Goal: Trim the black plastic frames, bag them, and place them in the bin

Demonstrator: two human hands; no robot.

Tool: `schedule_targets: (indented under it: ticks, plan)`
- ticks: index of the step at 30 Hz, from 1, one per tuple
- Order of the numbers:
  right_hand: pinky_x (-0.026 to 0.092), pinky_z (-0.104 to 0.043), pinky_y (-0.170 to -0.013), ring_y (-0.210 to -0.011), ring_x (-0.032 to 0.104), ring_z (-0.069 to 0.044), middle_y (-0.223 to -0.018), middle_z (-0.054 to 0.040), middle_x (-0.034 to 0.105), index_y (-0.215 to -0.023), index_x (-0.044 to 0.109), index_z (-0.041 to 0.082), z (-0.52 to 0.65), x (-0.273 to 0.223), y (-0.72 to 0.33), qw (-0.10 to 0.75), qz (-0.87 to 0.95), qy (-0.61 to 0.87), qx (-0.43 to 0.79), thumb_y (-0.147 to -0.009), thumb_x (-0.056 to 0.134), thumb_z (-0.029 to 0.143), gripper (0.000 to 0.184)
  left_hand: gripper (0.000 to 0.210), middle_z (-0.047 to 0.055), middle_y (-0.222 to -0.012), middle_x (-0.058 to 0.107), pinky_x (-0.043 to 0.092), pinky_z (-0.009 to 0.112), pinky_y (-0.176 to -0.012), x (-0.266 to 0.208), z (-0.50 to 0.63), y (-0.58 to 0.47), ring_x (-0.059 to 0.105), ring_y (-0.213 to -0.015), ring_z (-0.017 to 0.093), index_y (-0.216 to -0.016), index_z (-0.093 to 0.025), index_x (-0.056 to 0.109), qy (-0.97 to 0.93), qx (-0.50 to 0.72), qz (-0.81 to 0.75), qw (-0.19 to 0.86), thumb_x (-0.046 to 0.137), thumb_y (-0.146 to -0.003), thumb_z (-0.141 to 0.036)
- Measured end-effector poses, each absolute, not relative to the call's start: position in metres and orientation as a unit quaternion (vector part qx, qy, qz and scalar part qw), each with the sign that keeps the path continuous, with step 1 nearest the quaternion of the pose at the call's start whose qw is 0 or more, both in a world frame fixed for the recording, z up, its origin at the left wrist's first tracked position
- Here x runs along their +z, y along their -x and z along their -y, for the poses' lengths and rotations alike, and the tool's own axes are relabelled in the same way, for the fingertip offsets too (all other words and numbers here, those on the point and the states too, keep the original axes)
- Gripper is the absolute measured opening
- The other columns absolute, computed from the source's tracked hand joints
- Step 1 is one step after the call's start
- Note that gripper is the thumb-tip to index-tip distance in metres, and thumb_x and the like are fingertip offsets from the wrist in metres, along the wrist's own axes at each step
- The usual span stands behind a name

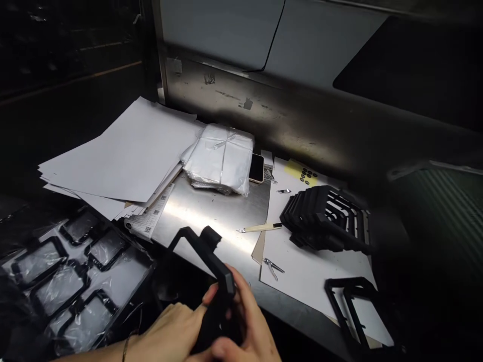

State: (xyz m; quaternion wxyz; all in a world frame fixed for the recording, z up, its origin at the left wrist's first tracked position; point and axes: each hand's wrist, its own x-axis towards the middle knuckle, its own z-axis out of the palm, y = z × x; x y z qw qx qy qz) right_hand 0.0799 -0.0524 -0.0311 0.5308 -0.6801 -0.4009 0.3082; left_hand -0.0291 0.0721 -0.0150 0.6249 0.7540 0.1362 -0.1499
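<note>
At the bottom middle, a black plastic frame (pixel 216 264) is tilted up on edge in front of the metal bench. My left hand (pixel 175 324) grips its near side, with the thumb and fingers pressed on the black plastic. Around the right side of the same frame wrap the fingers of my right hand (pixel 253 317), its thumb low at the bottom edge. The palms and part of the lower frame are hidden. Similar black frames (pixel 313 216) stand nested in a stack on the right of the bench.
Two loose frames (pixel 354 306) lie at the bench's right front. White sheets (pixel 116 151), tied clear bags (pixel 222 156) and a phone (pixel 257 168) sit at the back. A craft knife (pixel 260 228) and nippers (pixel 272 268) lie mid-bench. Bagged frames (pixel 60 286) fill the lower left.
</note>
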Motion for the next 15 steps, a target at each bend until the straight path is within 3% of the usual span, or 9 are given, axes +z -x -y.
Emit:
schedule_targets:
  ticks: [3, 5, 7, 8, 9, 11, 13, 15]
  plan:
    - [0.045, -0.029, -0.065, -0.071, 0.056, -0.017, -0.079, -0.0053, 0.06, -0.121, 0.038, 0.018, 0.032, -0.029, -0.071, 0.548, 0.323, 0.685, 0.354, -0.081, 0.042, 0.048, 0.05, 0.013, 0.005, -0.08, 0.063, 0.044, 0.026, -0.071, -0.036, -0.069, 0.038, 0.058, -0.077, 0.02, -0.082, -0.019, 0.056, -0.799, -0.059, -0.134, 0.584, 0.057, -0.071, -0.025]
    - [0.042, -0.026, -0.063, -0.067, 0.052, -0.014, -0.069, -0.0015, 0.056, -0.116, 0.043, 0.019, 0.022, -0.028, -0.077, 0.571, 0.272, 0.669, 0.389, -0.083, 0.043, 0.043, 0.041, 0.017, 0.005, -0.098, 0.06, 0.04, 0.027, -0.083, -0.046, -0.077, 0.049, 0.054, -0.095, 0.021, -0.088, -0.023, 0.055, -0.815, 0.064, -0.169, 0.55, 0.057, -0.072, -0.021]
    - [0.039, -0.024, -0.06, -0.062, 0.047, -0.012, -0.064, 0.0013, 0.051, -0.112, 0.046, 0.019, 0.014, -0.025, -0.087, 0.591, 0.247, 0.635, 0.432, -0.082, 0.045, 0.041, 0.036, 0.035, 0.003, -0.122, 0.046, 0.03, 0.031, -0.097, -0.053, -0.089, 0.057, 0.039, -0.115, 0.022, -0.103, -0.028, 0.05, -0.771, 0.281, -0.321, 0.474, 0.059, -0.071, -0.019]
    - [0.038, -0.024, -0.057, -0.059, 0.045, -0.01, -0.062, 0.0022, 0.05, -0.111, 0.046, 0.019, 0.01, -0.023, -0.091, 0.596, 0.253, 0.61, 0.457, -0.082, 0.046, 0.041, 0.036, 0.044, 0.004, -0.125, 0.042, 0.03, 0.032, -0.097, -0.055, -0.096, 0.06, 0.036, -0.117, 0.023, -0.108, -0.028, 0.046, -0.705, 0.313, -0.395, 0.499, 0.063, -0.068, -0.024]
    - [0.038, -0.023, -0.054, -0.055, 0.044, -0.01, -0.06, 0.0029, 0.05, -0.11, 0.047, 0.019, 0.007, -0.022, -0.094, 0.588, 0.277, 0.592, 0.476, -0.082, 0.045, 0.042, 0.037, 0.045, 0.005, -0.119, 0.046, 0.037, 0.033, -0.091, -0.057, -0.103, 0.061, 0.043, -0.111, 0.023, -0.107, -0.026, 0.047, -0.62, 0.303, -0.45, 0.566, 0.065, -0.066, -0.029]
    - [0.039, -0.023, -0.05, -0.05, 0.045, -0.009, -0.057, 0.0034, 0.052, -0.109, 0.049, 0.018, -0.004, -0.023, -0.104, 0.542, 0.359, 0.583, 0.487, -0.082, 0.042, 0.046, 0.04, 0.034, 0.003, -0.082, 0.058, 0.048, 0.026, -0.061, -0.059, -0.114, 0.061, 0.056, -0.072, 0.017, -0.091, -0.02, 0.053, -0.449, 0.215, -0.49, 0.715, 0.064, -0.066, -0.041]
    - [0.043, -0.024, -0.052, -0.053, 0.051, -0.01, -0.06, 0.0018, 0.057, -0.104, 0.054, 0.018, -0.021, -0.031, -0.124, 0.488, 0.426, 0.621, 0.442, -0.083, 0.04, 0.047, 0.039, 0.03, -0.006, -0.051, 0.043, 0.035, 0.017, -0.037, -0.059, -0.12, 0.059, 0.037, -0.039, 0.005, -0.068, -0.017, 0.053, -0.344, 0.173, -0.481, 0.787, 0.059, -0.069, -0.046]
    - [0.046, -0.029, -0.066, -0.067, 0.056, -0.012, -0.075, -0.0018, 0.061, -0.096, 0.058, 0.017, -0.045, -0.044, -0.158, 0.463, 0.441, 0.682, 0.354, -0.084, 0.041, 0.043, 0.033, 0.033, -0.009, -0.047, 0.033, 0.024, 0.013, -0.032, -0.059, -0.122, 0.059, 0.021, -0.035, 0.001, -0.062, -0.015, 0.05, -0.302, 0.19, -0.474, 0.805, 0.06, -0.068, -0.046]
